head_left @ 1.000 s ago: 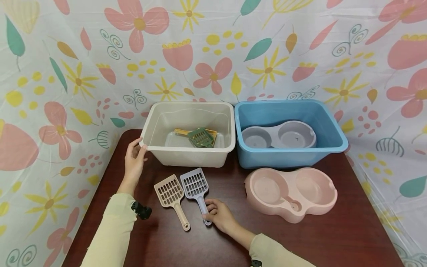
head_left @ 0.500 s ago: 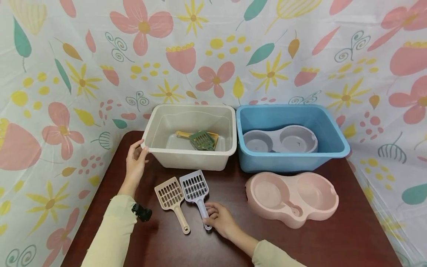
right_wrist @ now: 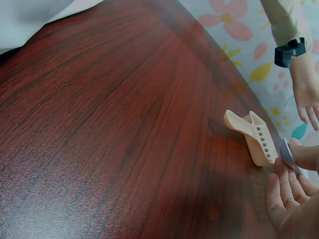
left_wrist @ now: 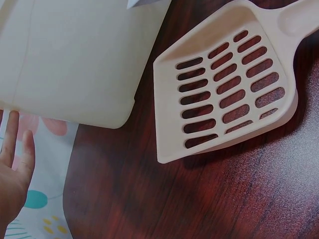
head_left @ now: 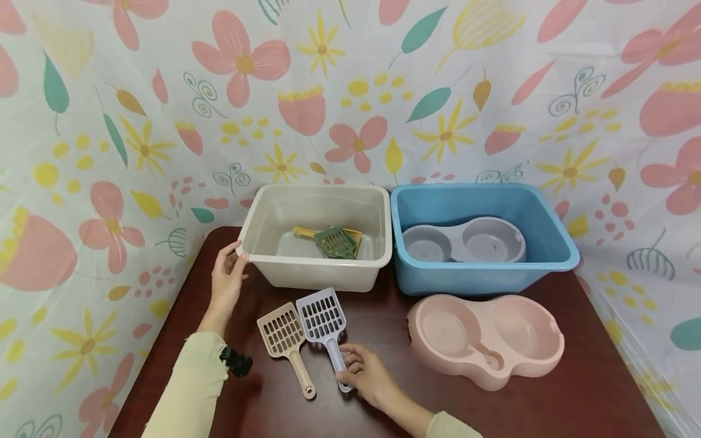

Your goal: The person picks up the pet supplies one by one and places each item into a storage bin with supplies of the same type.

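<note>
My right hand (head_left: 368, 376) pinches the handle end of a lavender litter scoop (head_left: 322, 315), thumb against fingers. The right wrist view shows the tip of that handle (right_wrist: 286, 152) between thumb and fingertips. Just left of it on the table lies a beige litter scoop (head_left: 282, 331), its slotted head large in the left wrist view (left_wrist: 227, 84). My left hand (head_left: 226, 286) touches the front left rim corner of a cream litter box (head_left: 320, 274) with extended fingers. Inside that box lie a green scoop (head_left: 335, 242) and a yellow scoop (head_left: 304, 232), partly overlapping.
To the right of the cream box stands a blue litter box (head_left: 482, 280) with a grey double bowl (head_left: 457, 234) inside. A pink double bowl (head_left: 484, 340) sits in front of it. A flowered cloth (head_left: 350, 91) hangs behind the dark wooden table (head_left: 263, 413).
The head view has tilted up a little, so everything sits lower in it. Both hands keep their places, the right on the lavender scoop's handle, the left at the cream box's corner.
</note>
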Motion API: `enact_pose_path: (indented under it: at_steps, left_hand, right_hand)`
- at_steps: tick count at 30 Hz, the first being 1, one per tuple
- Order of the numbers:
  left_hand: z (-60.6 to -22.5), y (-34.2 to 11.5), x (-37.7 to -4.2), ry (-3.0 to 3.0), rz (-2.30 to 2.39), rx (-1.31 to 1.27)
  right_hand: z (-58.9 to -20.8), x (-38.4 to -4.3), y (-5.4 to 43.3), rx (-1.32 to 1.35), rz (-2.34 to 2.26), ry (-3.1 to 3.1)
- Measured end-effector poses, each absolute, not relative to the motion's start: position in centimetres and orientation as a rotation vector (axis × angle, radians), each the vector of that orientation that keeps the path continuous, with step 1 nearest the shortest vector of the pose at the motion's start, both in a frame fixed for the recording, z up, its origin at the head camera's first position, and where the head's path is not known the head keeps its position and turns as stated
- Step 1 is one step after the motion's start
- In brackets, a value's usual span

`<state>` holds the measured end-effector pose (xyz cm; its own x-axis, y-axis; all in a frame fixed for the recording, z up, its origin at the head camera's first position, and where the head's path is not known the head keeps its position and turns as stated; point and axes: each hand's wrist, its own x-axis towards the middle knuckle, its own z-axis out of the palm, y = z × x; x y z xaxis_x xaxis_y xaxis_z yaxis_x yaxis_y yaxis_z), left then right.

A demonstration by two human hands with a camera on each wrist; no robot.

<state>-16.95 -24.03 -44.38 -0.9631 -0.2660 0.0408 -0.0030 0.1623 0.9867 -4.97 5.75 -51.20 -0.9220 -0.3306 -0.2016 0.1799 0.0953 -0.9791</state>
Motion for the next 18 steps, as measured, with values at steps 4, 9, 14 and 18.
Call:
enact_pose_path:
  at_steps: [4,9,14,18]
  left_hand:
    - [-44.3,-23.9,-16.7,-2.234,-1.892,0.262]
    - [-44.1,-23.8,-16.5,-2.23,-1.881,0.266]
    - [-44.9,-24.1,-17.0,-2.201,-1.899,0.247]
    - [-46.4,-24.7,-17.6,-2.189,-1.892,0.239]
  right_hand:
    - [-50.7,-4.8,5.8,-0.144,-1.908,1.981]
    - [-50.1,-4.6,5.8,-0.141,-1.935,1.952]
    - [-49.4,-4.5,5.9,-0.156,-1.948,1.934]
    - [-48.7,-4.5,6.0,-0.18,-1.938,1.944]
